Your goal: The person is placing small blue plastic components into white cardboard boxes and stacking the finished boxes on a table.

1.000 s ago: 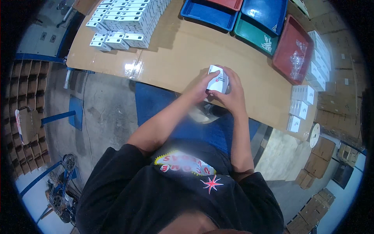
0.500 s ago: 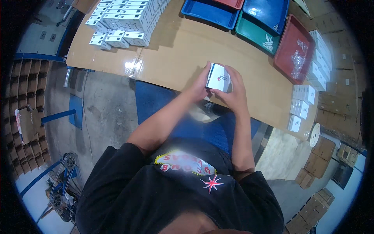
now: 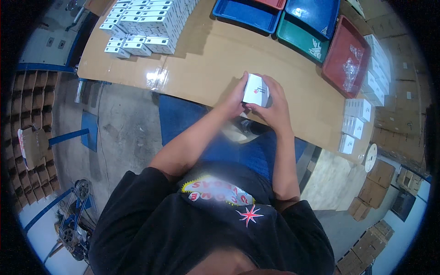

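Observation:
A small white box (image 3: pixel 255 89) with a printed face is held just above the near part of the table. My left hand (image 3: pixel 237 98) grips its left side, fingers along the edge. On the other side my right hand (image 3: pixel 277 106) wraps round it, with the thumb at the near edge. Both hands are closed on the box; the undersides of the fingers are hidden. The brown table top (image 3: pixel 201 73) lies beneath.
Stacked white boxes (image 3: pixel 158 25) stand at the table's far left. Blue (image 3: pixel 247 16), green (image 3: pixel 298 39) and red (image 3: pixel 339 68) trays lie at the far right; the green and red hold small pieces. More white boxes (image 3: pixel 355 119) line the right edge.
The white box has tilted slightly, so its dark near edge no longer shows and its top face is plainer. Both hands keep their hold in nearly the same place.

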`<state>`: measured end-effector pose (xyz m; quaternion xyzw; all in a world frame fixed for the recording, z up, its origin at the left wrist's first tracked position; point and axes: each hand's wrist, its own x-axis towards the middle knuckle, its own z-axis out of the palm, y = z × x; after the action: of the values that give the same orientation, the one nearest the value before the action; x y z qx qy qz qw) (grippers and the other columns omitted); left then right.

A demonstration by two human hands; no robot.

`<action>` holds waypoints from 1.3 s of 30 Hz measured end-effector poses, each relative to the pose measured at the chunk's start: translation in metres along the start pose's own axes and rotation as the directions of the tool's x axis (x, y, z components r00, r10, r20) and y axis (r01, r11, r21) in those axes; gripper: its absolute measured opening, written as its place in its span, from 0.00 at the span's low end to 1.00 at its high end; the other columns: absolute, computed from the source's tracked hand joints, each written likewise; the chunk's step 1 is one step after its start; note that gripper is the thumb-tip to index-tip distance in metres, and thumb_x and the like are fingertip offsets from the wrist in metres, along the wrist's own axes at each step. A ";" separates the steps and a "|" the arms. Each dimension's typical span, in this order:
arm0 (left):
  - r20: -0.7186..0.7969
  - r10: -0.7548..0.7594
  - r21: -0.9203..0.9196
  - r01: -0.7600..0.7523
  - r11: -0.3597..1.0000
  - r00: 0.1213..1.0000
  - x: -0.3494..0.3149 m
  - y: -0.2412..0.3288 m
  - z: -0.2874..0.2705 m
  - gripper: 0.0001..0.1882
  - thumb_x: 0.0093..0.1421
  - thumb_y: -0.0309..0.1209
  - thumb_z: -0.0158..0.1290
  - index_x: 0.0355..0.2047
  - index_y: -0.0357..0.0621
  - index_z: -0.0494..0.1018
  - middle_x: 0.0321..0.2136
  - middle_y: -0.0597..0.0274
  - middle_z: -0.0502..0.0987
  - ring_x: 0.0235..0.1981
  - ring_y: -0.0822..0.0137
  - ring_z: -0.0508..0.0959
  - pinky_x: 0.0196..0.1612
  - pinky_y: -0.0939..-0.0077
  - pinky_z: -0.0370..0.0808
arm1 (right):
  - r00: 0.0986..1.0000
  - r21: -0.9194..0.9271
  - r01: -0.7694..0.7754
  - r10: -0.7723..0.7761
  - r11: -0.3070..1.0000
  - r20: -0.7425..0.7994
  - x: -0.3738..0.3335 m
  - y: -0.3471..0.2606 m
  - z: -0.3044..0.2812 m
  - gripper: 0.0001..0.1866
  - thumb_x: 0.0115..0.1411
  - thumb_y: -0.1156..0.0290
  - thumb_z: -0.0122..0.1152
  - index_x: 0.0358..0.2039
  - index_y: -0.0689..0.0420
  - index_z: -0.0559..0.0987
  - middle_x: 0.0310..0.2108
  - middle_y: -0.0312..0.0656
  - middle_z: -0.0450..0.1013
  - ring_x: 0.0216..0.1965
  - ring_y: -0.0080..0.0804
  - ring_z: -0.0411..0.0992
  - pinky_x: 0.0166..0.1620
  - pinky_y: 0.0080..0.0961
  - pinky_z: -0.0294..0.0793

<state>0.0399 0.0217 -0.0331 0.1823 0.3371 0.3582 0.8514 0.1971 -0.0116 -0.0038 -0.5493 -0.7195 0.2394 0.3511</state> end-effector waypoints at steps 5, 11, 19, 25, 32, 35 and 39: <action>0.168 0.021 -0.050 -0.013 0.999 0.986 0.010 -0.007 -0.020 0.28 0.75 0.57 0.38 0.62 0.52 0.68 0.44 0.64 0.80 0.42 0.68 0.82 0.37 0.72 0.80 | 0.999 0.010 -0.034 0.034 0.999 0.016 0.001 0.003 0.001 0.48 0.40 0.61 0.84 0.63 0.55 0.74 0.65 0.49 0.69 0.66 0.50 0.66 0.66 0.42 0.69; 0.008 0.084 0.207 -0.084 0.975 0.996 0.007 -0.006 -0.017 0.24 0.70 0.37 0.55 0.62 0.40 0.67 0.50 0.58 0.77 0.48 0.68 0.79 0.48 0.70 0.79 | 0.998 0.088 -0.066 0.065 0.994 0.014 0.000 0.003 0.006 0.45 0.46 0.63 0.82 0.65 0.57 0.72 0.68 0.48 0.66 0.71 0.47 0.62 0.68 0.39 0.67; 0.006 0.301 0.315 -0.287 0.905 0.954 0.003 -0.007 -0.007 0.23 0.73 0.41 0.53 0.61 0.40 0.68 0.49 0.61 0.77 0.49 0.71 0.77 0.53 0.72 0.75 | 0.887 0.705 -0.378 0.453 0.600 0.090 -0.006 0.024 0.014 0.17 0.66 0.76 0.67 0.53 0.67 0.77 0.46 0.43 0.80 0.45 0.26 0.78 0.50 0.23 0.79; 0.029 0.373 0.288 -0.365 0.885 0.927 0.010 -0.007 -0.016 0.23 0.73 0.47 0.52 0.58 0.42 0.72 0.47 0.64 0.79 0.49 0.73 0.77 0.54 0.72 0.73 | 0.875 0.737 -0.363 0.479 0.570 0.061 -0.007 0.022 0.018 0.14 0.65 0.78 0.66 0.50 0.68 0.78 0.44 0.45 0.81 0.44 0.25 0.79 0.46 0.21 0.78; 0.033 0.362 0.273 -0.357 0.893 0.932 0.008 -0.004 -0.020 0.24 0.73 0.48 0.52 0.56 0.42 0.73 0.44 0.66 0.80 0.47 0.74 0.77 0.53 0.74 0.73 | 0.874 0.712 -0.359 0.484 0.603 0.030 -0.007 0.019 0.024 0.14 0.65 0.77 0.67 0.49 0.68 0.78 0.43 0.43 0.81 0.42 0.23 0.79 0.45 0.20 0.79; 0.032 0.332 0.265 -0.328 0.906 0.943 0.007 -0.004 -0.017 0.23 0.72 0.46 0.53 0.57 0.42 0.73 0.45 0.66 0.80 0.47 0.75 0.77 0.52 0.76 0.73 | 0.882 0.748 -0.291 0.470 0.596 -0.032 -0.006 0.015 0.025 0.13 0.67 0.73 0.67 0.48 0.66 0.79 0.40 0.40 0.80 0.41 0.22 0.78 0.44 0.19 0.77; 0.084 0.376 0.339 -0.381 0.860 0.923 0.003 -0.005 -0.006 0.21 0.73 0.43 0.53 0.57 0.41 0.73 0.44 0.67 0.79 0.45 0.77 0.76 0.50 0.77 0.75 | 0.834 0.743 -0.304 0.543 0.596 -0.094 -0.006 0.013 0.020 0.14 0.70 0.66 0.64 0.49 0.63 0.79 0.37 0.34 0.78 0.38 0.18 0.74 0.42 0.17 0.74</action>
<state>0.0397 0.0210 -0.0414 0.3955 0.3463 0.4516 0.7209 0.1912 -0.0125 -0.0276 -0.5608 -0.3544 0.4816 0.5727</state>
